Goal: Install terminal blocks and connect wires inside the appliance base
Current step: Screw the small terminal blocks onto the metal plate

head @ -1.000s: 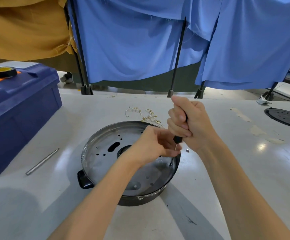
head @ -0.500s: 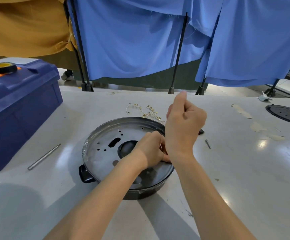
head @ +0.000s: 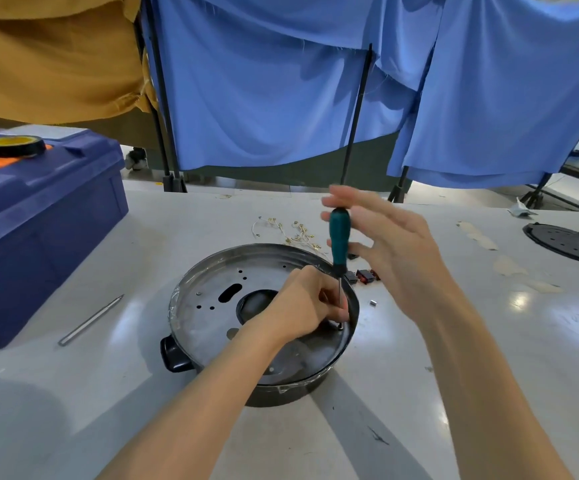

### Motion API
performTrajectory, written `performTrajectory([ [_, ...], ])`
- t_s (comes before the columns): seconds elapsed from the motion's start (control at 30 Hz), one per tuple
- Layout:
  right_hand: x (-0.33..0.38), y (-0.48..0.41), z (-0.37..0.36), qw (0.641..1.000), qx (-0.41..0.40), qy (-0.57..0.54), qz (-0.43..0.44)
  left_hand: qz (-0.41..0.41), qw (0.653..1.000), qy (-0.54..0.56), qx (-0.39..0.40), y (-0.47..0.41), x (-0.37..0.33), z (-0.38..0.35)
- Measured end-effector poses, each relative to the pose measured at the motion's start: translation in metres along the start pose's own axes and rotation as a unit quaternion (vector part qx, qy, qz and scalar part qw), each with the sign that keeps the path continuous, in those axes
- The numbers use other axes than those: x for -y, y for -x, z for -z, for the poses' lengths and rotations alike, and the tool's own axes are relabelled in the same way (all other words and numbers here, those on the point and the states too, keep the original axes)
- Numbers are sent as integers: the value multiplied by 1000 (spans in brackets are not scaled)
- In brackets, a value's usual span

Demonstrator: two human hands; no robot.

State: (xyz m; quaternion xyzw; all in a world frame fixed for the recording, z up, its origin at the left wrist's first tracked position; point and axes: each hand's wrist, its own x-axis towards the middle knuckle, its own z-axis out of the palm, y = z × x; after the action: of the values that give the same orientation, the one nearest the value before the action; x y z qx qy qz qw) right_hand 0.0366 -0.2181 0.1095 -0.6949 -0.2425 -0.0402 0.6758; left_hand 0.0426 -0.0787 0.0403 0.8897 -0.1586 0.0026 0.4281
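Appliance base (head: 205,317), round, shiny metal, perforated, black side handle (head: 173,355)

A person's left hand (head: 298,303) pinches the shaft of a teal-handled screwdriver (head: 339,237), upright with its tip on the metal plate of a round appliance base (head: 205,306) on a white table (head: 108,393), while the right hand (head: 395,251), fingers spread, hovers by the handle; a blue toolbox (head: 38,220) sits at left

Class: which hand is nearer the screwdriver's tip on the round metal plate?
Left. The left hand pinches the shaft of the teal-handled screwdriver just above its tip; the right hand is open higher up, beside the handle.
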Motion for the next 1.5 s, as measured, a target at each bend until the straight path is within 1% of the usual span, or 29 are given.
performTrajectory([
  [0.03,2,0,4,998,35,39,20,2,1000,4,4,0,1,0],
  [0.07,1,0,6,994,48,84,41,2,1000,6,6,-1,1,0],
  [0.13,-2,2,3,986,29,143,79,4,1000,9,6,-1,2,0],
  [0.2,-6,4,-1,981,19,162,101,3,1000,7,7,-1,3,0],
  [0.33,-4,-1,2,975,37,196,101,3,1000,-1,15,-1,3,-1],
  [0.4,-3,-2,4,967,29,228,114,6,1000,-2,13,-1,3,-1],
  [0.57,-5,1,4,949,-46,280,136,-10,1000,14,22,0,2,-1],
  [0.63,-8,6,-3,941,-60,289,167,-14,999,37,21,2,0,4],
  [0.7,-14,10,-12,927,-102,302,199,-30,993,115,15,6,-5,10],
  [0.77,-19,12,-18,913,-170,306,210,-58,973,223,0,9,-11,17],
  [0.8,-20,14,-19,906,-200,306,214,-69,964,257,-6,10,-13,18],
  [0.87,-23,18,-22,896,-239,304,219,-77,957,280,-10,10,-16,16],
  [0.93,-23,21,-22,897,-254,297,208,-73,953,295,-10,9,-16,12],
  [0.97,-20,21,-20,902,-251,292,194,-67,949,307,-5,8,-16,10],
  [1.0,-17,21,-17,917,-232,277,171,-57,945,321,-1,8,-15,9],
  [1.03,-13,19,-12,938,-196,248,142,-45,942,334,3,8,-14,10],
  [1.1,-6,17,-3,978,-96,164,87,-26,941,338,14,6,-12,13],
  [1.13,-4,17,0,987,-60,133,73,-20,942,333,24,6,-11,15],
  [1.17,-3,16,3,989,-42,120,72,-17,943,329,36,6,-12,17],
  [1.23,-2,15,1,988,-51,121,85,-18,944,324,59,6,-13,19],
  [1.33,-7,15,-4,981,-105,123,107,-20,940,335,66,6,-13,19],
  [1.4,-13,16,-6,969,-146,157,121,-27,937,344,55,7,-13,16],
  [1.5,-20,18,-12,945,-196,218,148,-51,944,324,41,4,-16,12],
])
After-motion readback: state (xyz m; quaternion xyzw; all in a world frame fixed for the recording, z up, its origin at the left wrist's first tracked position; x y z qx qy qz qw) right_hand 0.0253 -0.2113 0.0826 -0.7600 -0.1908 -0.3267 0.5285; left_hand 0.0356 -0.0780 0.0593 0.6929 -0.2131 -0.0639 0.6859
